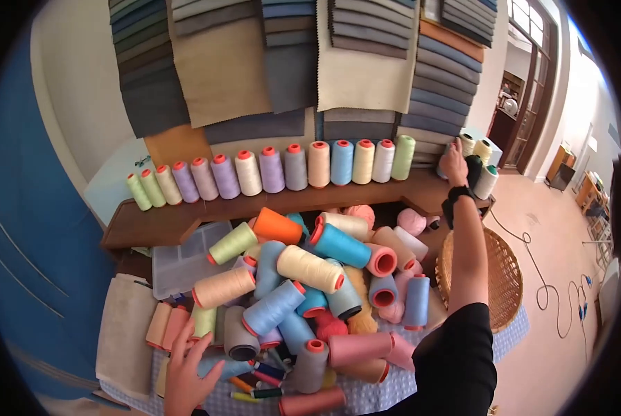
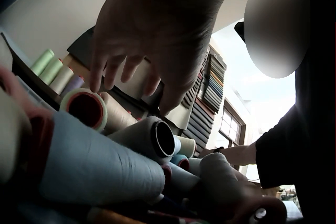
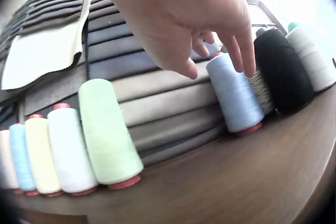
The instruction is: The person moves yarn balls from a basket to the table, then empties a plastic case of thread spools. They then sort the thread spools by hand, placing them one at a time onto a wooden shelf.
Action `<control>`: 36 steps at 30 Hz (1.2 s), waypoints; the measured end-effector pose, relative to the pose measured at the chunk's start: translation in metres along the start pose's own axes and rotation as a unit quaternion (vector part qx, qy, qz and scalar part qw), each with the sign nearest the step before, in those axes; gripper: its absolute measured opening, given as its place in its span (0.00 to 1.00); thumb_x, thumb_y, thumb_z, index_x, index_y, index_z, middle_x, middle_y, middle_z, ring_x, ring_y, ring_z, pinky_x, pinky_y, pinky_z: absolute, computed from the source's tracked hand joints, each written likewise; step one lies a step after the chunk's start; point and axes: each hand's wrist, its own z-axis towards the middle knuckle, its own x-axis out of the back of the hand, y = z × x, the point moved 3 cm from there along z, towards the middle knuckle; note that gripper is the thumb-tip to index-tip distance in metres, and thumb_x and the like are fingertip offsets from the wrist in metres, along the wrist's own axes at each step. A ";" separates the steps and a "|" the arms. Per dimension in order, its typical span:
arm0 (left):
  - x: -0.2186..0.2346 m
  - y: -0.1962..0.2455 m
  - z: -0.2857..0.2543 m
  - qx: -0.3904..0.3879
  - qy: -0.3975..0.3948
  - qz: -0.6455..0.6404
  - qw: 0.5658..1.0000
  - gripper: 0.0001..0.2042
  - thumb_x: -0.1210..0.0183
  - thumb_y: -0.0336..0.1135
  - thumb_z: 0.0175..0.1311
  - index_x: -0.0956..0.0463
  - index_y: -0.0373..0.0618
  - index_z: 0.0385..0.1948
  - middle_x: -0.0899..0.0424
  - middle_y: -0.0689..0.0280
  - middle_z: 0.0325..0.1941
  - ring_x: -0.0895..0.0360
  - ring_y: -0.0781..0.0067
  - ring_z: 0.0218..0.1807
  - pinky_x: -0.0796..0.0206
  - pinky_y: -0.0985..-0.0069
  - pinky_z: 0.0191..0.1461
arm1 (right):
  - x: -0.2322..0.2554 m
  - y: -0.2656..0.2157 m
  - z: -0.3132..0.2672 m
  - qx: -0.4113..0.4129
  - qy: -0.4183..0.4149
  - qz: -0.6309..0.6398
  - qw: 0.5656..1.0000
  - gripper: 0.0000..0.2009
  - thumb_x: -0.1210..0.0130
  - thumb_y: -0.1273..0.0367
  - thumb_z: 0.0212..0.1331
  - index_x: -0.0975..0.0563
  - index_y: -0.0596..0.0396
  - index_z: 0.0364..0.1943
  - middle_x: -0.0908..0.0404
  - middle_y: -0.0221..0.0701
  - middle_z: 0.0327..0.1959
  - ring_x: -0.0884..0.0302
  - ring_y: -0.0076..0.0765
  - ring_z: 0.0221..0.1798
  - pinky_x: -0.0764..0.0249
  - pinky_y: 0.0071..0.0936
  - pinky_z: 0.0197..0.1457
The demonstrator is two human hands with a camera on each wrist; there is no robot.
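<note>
My right hand [image 1: 454, 166] is at the right end of the wooden shelf, its fingers about the top of a light blue thread cone [image 3: 233, 95]. In the right wrist view, a gap shows between the thumb and the cone, which stands on its red base. A black cone [image 3: 283, 71] and a white cone [image 3: 312, 58] stand beside it; a pale green cone [image 3: 107, 129] ends the row to its left. My left hand [image 1: 186, 371], fingers spread, hovers at the near left of the piled cones, close over a pale blue cone [image 2: 100, 163].
Cones stand in a row along the shelf [image 1: 206, 213]. A mixed heap of cones and yarn balls covers the checked cloth [image 1: 508, 338]. A wicker basket [image 1: 504, 277] is at right, a clear plastic box [image 1: 175, 267] at left. Fabric swatches [image 1: 220, 62] hang behind.
</note>
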 end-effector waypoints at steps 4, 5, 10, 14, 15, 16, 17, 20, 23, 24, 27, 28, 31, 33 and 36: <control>0.007 -0.009 -0.005 0.038 0.018 -0.049 0.998 0.25 0.35 0.27 0.44 0.28 0.41 0.49 0.37 0.51 0.62 0.32 0.53 0.59 0.35 0.67 0.56 | -0.009 0.014 0.007 0.089 0.024 -0.049 0.995 0.19 0.51 0.75 0.48 0.33 0.55 0.49 0.33 0.43 0.54 0.28 0.58 0.49 0.26 0.45 0.47; 0.010 -0.007 -0.004 0.036 0.034 -0.033 0.998 0.24 0.35 0.27 0.43 0.26 0.41 0.47 0.35 0.51 0.61 0.33 0.51 0.60 0.35 0.66 0.56 | -0.005 0.010 0.002 0.128 0.050 -0.058 0.989 0.18 0.50 0.76 0.47 0.32 0.54 0.46 0.32 0.45 0.48 0.26 0.58 0.45 0.25 0.45 0.45; 0.025 0.001 0.000 0.008 0.047 -0.005 0.999 0.25 0.36 0.25 0.43 0.28 0.41 0.49 0.37 0.52 0.63 0.33 0.52 0.61 0.35 0.64 0.56 | 0.022 -0.025 -0.017 0.163 0.029 -0.091 0.982 0.15 0.57 0.76 0.55 0.28 0.45 0.45 0.25 0.42 0.44 0.24 0.55 0.43 0.26 0.45 0.42; 0.036 0.003 -0.002 -0.041 0.080 0.038 0.995 0.31 0.38 0.25 0.39 0.32 0.41 0.54 0.39 0.50 0.65 0.36 0.49 0.63 0.38 0.65 0.59 | 0.105 -0.114 -0.084 0.293 0.102 0.064 0.948 0.13 0.49 0.73 0.54 0.28 0.48 0.44 0.23 0.38 0.42 0.23 0.50 0.40 0.27 0.39 0.40; 0.038 0.004 -0.004 -0.047 0.082 0.055 0.994 0.33 0.39 0.26 0.37 0.33 0.42 0.55 0.39 0.50 0.65 0.36 0.48 0.63 0.39 0.64 0.60 | 0.127 -0.137 -0.107 0.296 0.102 0.066 0.948 0.13 0.49 0.73 0.54 0.28 0.48 0.44 0.23 0.38 0.42 0.23 0.50 0.40 0.27 0.39 0.40; 0.040 0.004 -0.005 -0.045 0.084 0.055 0.994 0.33 0.39 0.26 0.37 0.33 0.42 0.55 0.39 0.50 0.65 0.36 0.48 0.63 0.39 0.64 0.60 | 0.150 -0.159 -0.132 0.318 0.113 0.098 0.936 0.12 0.47 0.73 0.53 0.27 0.48 0.43 0.23 0.37 0.40 0.23 0.49 0.38 0.27 0.38 0.39; 0.040 0.004 -0.007 -0.050 0.089 0.048 0.994 0.33 0.39 0.27 0.37 0.33 0.42 0.55 0.40 0.51 0.65 0.37 0.49 0.63 0.40 0.62 0.61 | 0.170 -0.178 -0.155 0.339 0.125 0.130 0.923 0.12 0.45 0.72 0.52 0.27 0.49 0.42 0.23 0.36 0.38 0.23 0.48 0.37 0.27 0.37 0.37; 0.050 0.009 -0.016 -0.051 0.095 0.040 0.993 0.35 0.38 0.29 0.36 0.34 0.42 0.56 0.42 0.52 0.66 0.40 0.49 0.65 0.44 0.58 0.64 | 0.213 -0.219 -0.217 0.376 0.097 0.196 0.900 0.10 0.43 0.72 0.52 0.25 0.50 0.39 0.23 0.34 0.35 0.22 0.43 0.33 0.26 0.33 0.32; 0.065 0.005 -0.027 -0.055 0.104 0.044 0.992 0.36 0.40 0.28 0.36 0.36 0.42 0.58 0.43 0.52 0.67 0.43 0.49 0.66 0.49 0.55 0.67 | 0.232 -0.242 -0.268 0.428 0.014 0.262 0.865 0.10 0.41 0.75 0.49 0.24 0.55 0.37 0.21 0.34 0.37 0.21 0.38 0.32 0.25 0.28 0.33; 0.068 0.004 -0.030 -0.067 0.109 0.047 0.991 0.37 0.41 0.28 0.36 0.37 0.42 0.59 0.43 0.51 0.67 0.44 0.48 0.67 0.51 0.54 0.67 | 0.234 -0.247 -0.282 0.464 0.030 0.263 0.845 0.11 0.40 0.76 0.47 0.24 0.56 0.36 0.21 0.33 0.36 0.21 0.39 0.33 0.25 0.28 0.33; 0.082 -0.002 -0.041 -0.064 0.108 0.072 0.989 0.36 0.45 0.26 0.36 0.38 0.42 0.59 0.44 0.51 0.68 0.46 0.47 0.68 0.53 0.52 0.68 | 0.232 -0.255 -0.319 0.502 0.017 0.258 0.826 0.11 0.40 0.71 0.48 0.25 0.48 0.37 0.26 0.29 0.33 0.23 0.38 0.30 0.26 0.32 0.29; 0.083 -0.005 -0.043 -0.084 0.103 0.065 0.989 0.36 0.45 0.26 0.36 0.38 0.42 0.59 0.44 0.51 0.68 0.46 0.47 0.68 0.53 0.52 0.68 | 0.236 -0.258 -0.328 0.523 0.021 0.237 0.818 0.10 0.41 0.70 0.49 0.25 0.48 0.37 0.26 0.29 0.32 0.24 0.38 0.28 0.28 0.32 0.26; 0.088 -0.017 -0.053 -0.086 0.123 0.048 0.987 0.36 0.48 0.25 0.36 0.39 0.38 0.59 0.46 0.49 0.68 0.48 0.43 0.68 0.56 0.50 0.69 | 0.227 -0.258 -0.338 0.496 -0.019 0.289 0.819 0.10 0.41 0.70 0.49 0.25 0.49 0.37 0.27 0.30 0.31 0.25 0.39 0.27 0.29 0.33 0.25; 0.090 -0.020 -0.056 -0.090 0.123 0.045 0.987 0.36 0.49 0.25 0.35 0.39 0.38 0.59 0.46 0.49 0.68 0.49 0.43 0.69 0.56 0.50 0.69 | 0.223 -0.259 -0.339 0.431 -0.078 0.338 0.833 0.11 0.41 0.71 0.49 0.25 0.52 0.38 0.26 0.32 0.30 0.25 0.39 0.28 0.28 0.32 0.27; 0.096 -0.026 -0.059 -0.093 0.130 0.029 0.987 0.36 0.51 0.25 0.35 0.38 0.38 0.59 0.46 0.48 0.68 0.49 0.43 0.69 0.56 0.50 0.69 | 0.211 -0.254 -0.333 0.367 -0.124 0.404 0.829 0.12 0.40 0.72 0.49 0.25 0.55 0.39 0.24 0.36 0.30 0.24 0.38 0.29 0.26 0.29 0.31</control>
